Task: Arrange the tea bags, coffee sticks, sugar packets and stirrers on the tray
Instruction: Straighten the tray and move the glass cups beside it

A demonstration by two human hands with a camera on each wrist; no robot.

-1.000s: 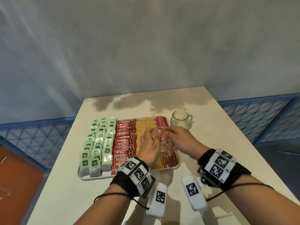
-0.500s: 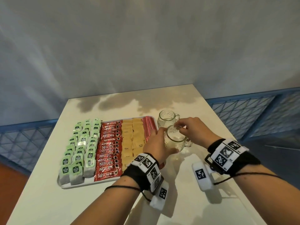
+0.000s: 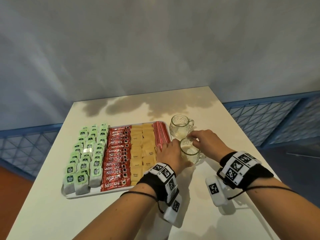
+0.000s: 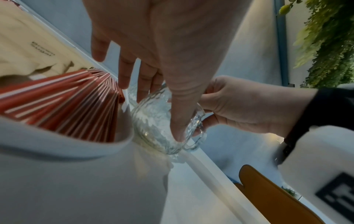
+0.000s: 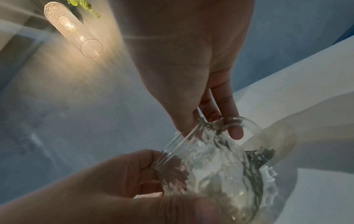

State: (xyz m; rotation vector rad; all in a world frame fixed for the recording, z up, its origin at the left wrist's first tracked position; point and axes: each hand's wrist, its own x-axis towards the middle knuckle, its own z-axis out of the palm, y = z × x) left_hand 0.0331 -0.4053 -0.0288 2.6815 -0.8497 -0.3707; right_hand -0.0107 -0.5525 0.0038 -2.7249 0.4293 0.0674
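Both hands hold one glass mug [image 3: 189,151] on the bench [image 3: 225,129]: left hand [image 3: 170,153] around its side, right hand [image 3: 206,142] pinching its rim, beside the tray [image 3: 83,195].

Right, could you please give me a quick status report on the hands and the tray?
Both hands, left and right, hold near glass mug on table beside tray. Tray fully stocked. Second mug close behind.

We see the head view evenly lit and fairly sharp, with blotchy shadows on the far end of the table [image 3: 121,213] and wide-angle bending at the edges. The right wrist view is hazy: a glowing lamp [image 5: 72,28] flares warm streaks from the upper left (near surfaces blur in both wrist views).
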